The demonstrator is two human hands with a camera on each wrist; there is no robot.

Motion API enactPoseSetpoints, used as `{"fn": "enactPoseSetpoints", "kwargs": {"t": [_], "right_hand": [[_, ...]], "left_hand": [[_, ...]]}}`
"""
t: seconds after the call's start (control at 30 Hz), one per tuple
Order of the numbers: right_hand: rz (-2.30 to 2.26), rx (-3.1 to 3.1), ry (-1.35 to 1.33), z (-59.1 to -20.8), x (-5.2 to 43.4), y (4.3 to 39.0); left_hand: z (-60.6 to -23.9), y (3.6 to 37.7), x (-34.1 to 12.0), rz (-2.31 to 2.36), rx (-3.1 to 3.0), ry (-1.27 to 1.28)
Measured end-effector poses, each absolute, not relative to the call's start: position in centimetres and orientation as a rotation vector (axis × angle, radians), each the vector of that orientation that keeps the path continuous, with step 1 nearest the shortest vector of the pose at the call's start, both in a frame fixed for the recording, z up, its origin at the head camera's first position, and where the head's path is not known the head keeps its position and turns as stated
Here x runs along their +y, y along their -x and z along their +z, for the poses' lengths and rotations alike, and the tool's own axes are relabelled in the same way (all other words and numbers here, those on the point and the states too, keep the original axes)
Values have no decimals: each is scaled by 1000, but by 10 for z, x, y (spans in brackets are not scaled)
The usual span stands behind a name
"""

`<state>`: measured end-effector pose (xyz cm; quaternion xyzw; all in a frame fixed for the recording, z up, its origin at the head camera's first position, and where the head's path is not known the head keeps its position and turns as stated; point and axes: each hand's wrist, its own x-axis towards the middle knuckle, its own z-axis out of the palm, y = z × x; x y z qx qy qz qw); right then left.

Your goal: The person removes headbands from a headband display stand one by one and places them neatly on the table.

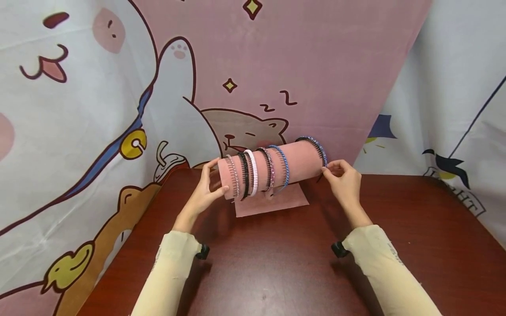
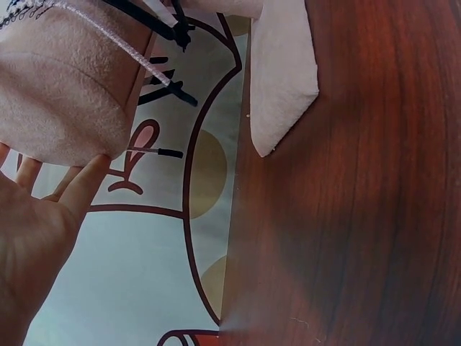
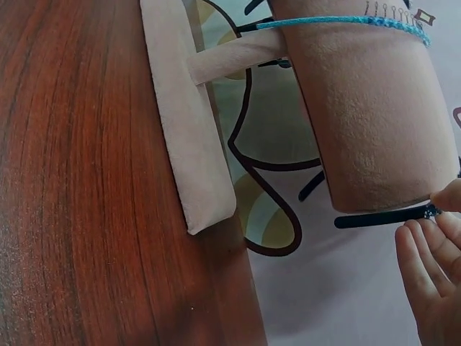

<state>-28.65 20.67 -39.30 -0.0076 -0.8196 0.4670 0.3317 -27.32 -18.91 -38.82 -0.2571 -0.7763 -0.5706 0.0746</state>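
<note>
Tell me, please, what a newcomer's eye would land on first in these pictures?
Probably the pink velvet roll stand at the back of the dark wooden table, ringed by a row of headbands. The left hand rests on its left end, while the right hand pinches the blue-black headband at the right end. A cartoon-animal backdrop hangs behind.

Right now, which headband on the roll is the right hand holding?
The dark beaded headband at the roll's far right end, alone there; the right hand pinches its tip.
</note>
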Motion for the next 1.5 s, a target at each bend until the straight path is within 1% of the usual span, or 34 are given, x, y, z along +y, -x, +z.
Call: {"fn": "enactPoseSetpoints", "kwargs": {"t": [0.23, 0.63, 1.5], "right_hand": [[1242, -2172, 97, -397, 222, 291], [1371, -2162, 153, -397, 241, 296], [1414, -2149, 234, -395, 256, 305]], "left_hand": [[-389, 275, -187, -1712, -2338, 778], [-394, 276, -180, -1721, -2351, 767], [-390, 271, -188, -1689, -2341, 745]]}}
